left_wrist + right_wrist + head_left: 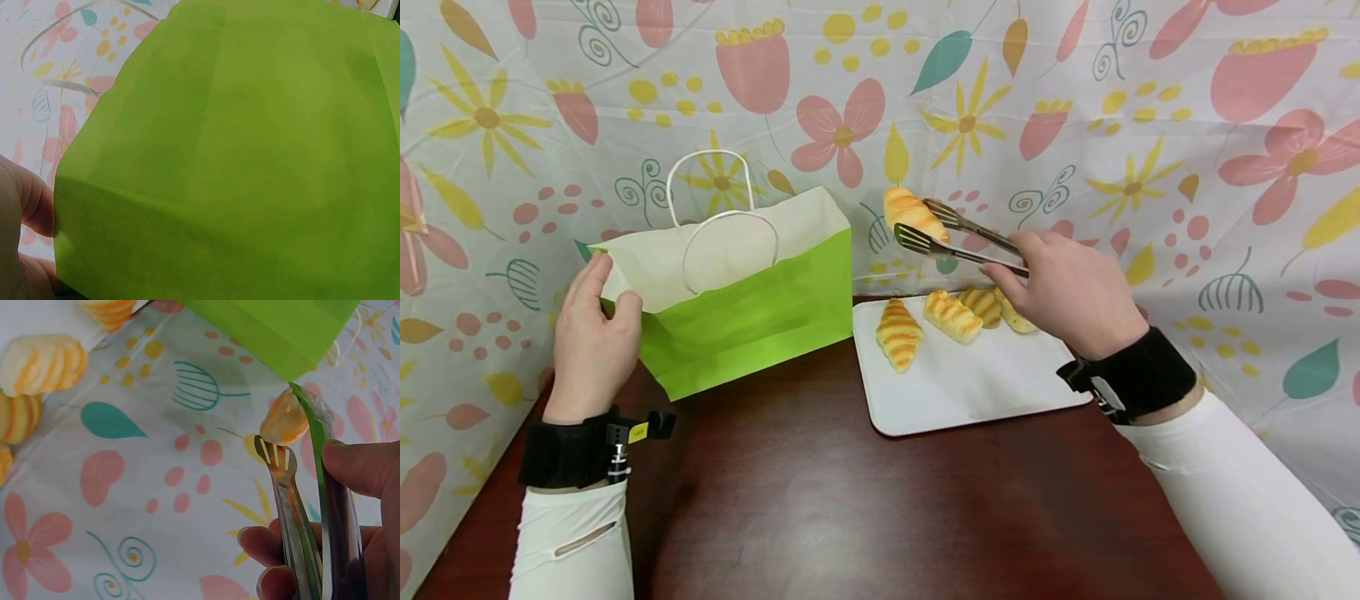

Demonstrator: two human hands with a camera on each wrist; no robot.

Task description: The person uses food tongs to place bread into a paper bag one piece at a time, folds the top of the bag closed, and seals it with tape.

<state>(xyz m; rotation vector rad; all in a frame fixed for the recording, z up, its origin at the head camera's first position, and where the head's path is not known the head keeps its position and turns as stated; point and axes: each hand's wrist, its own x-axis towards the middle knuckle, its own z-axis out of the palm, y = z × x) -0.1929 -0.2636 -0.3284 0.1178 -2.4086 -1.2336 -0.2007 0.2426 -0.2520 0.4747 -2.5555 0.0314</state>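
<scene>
My right hand (1075, 292) grips metal tongs (300, 519), whose slotted tips pinch a striped bread roll (910, 210) in the air, above the tray's back edge. In the right wrist view the roll (285, 419) shows end-on between the tips. A green paper bag (752, 321) with a white inside and white looped handles stands on the left, its top open. At its left side my left hand (597, 342) holds the bag's edge between thumb and fingers. The left wrist view is mostly filled by the bag's green side (237, 156), with part of the hand at the edge.
A white tray (970, 392) lies right of the bag. It bears a pointed striped roll (899, 335), a ridged roll (953, 317) and other breads along its back, partly hidden by my right hand. A flower-patterned cloth (842, 50) hangs behind the dark wooden table (880, 517).
</scene>
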